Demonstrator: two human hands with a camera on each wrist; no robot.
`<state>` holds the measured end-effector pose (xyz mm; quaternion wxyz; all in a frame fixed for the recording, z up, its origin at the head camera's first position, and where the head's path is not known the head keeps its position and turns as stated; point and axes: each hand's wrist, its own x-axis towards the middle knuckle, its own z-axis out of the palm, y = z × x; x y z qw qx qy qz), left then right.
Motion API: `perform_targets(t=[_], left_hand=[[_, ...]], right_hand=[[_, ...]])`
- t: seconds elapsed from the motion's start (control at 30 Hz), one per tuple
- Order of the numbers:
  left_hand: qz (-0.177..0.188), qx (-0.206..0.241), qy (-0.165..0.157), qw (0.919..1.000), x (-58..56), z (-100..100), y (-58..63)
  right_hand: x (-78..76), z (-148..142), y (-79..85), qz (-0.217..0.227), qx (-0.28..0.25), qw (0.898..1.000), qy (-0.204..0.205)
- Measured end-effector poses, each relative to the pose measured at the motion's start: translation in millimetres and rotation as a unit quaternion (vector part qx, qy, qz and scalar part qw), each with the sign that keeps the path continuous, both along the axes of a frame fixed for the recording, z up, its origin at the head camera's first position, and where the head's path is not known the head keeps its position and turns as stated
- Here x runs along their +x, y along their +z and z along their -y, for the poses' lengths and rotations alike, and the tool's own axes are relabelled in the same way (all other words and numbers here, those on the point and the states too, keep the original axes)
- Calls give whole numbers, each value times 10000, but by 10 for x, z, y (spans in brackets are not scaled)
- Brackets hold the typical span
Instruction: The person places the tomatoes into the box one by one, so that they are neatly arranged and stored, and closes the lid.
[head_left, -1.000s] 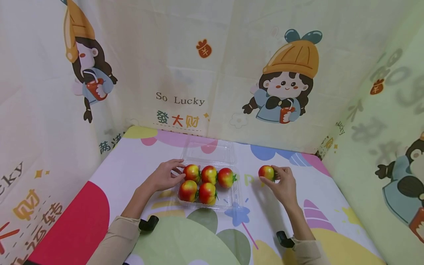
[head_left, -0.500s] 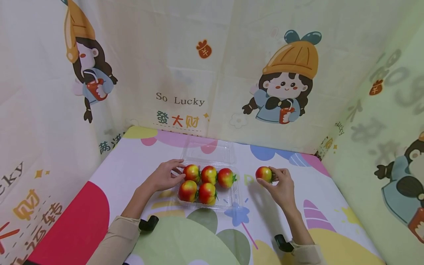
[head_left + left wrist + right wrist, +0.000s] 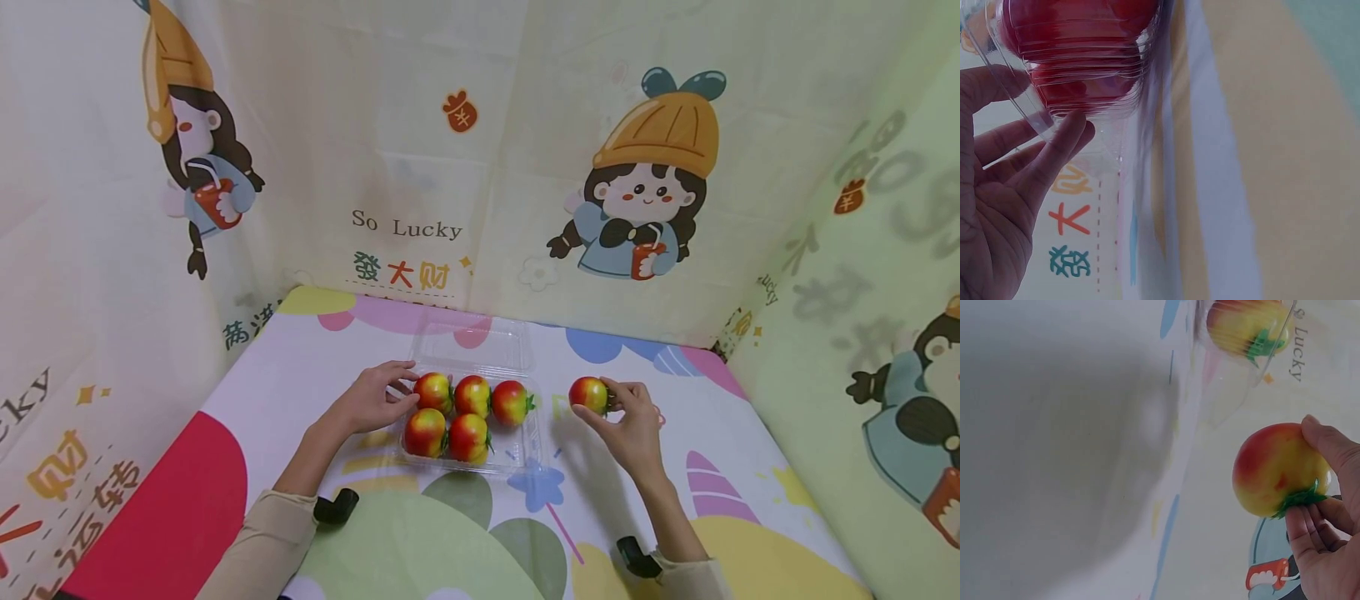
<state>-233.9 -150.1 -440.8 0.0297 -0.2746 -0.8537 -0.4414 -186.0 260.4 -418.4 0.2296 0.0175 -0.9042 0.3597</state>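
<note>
A red-and-yellow tomato [image 3: 588, 395] with green leaves is held in my right hand [image 3: 632, 425], pinched between thumb and fingers above the table. In the right wrist view the same tomato [image 3: 1280, 470] has its leaves turned toward the fingertips. Left of it lies an open clear plastic box [image 3: 517, 454] with several similar tomatoes [image 3: 470, 438] in two rows; the near row's right end shows bare plastic. My left hand [image 3: 372, 398] holds the box's left edge. In the left wrist view, the thumb and fingers [image 3: 1063, 144] lie about the clear rim.
The box's transparent lid [image 3: 472, 343] is folded back flat behind it. A colourful printed cloth [image 3: 352, 550] covers the table. Printed curtains [image 3: 510, 167] rise behind and on both sides. A black wrist mount [image 3: 637, 557] sits at the right sleeve, another [image 3: 337, 507] at the left.
My right hand has moved a little to the left with the tomato, nearer the box. The left hand and the box have stayed in place.
</note>
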Motion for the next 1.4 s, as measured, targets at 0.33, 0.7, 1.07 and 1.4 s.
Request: perform_targets(t=[0.33,0.7,1.07,1.4], left_hand=[[-49,-14,0,10000,-14,6,-19],[-74,-31,18,10000,-14,10,-35],[-47,-119,55,9999,-10,8,-23],[-21,-145,77,9999,-5,3,-7]], right_hand=[[61,109,20,-280,29,9995,161],[111,204,62,-378,-29,9988,315],[176,288,134,-433,-154,9977,497],[228,394,142,-589,-224,9949,786]])
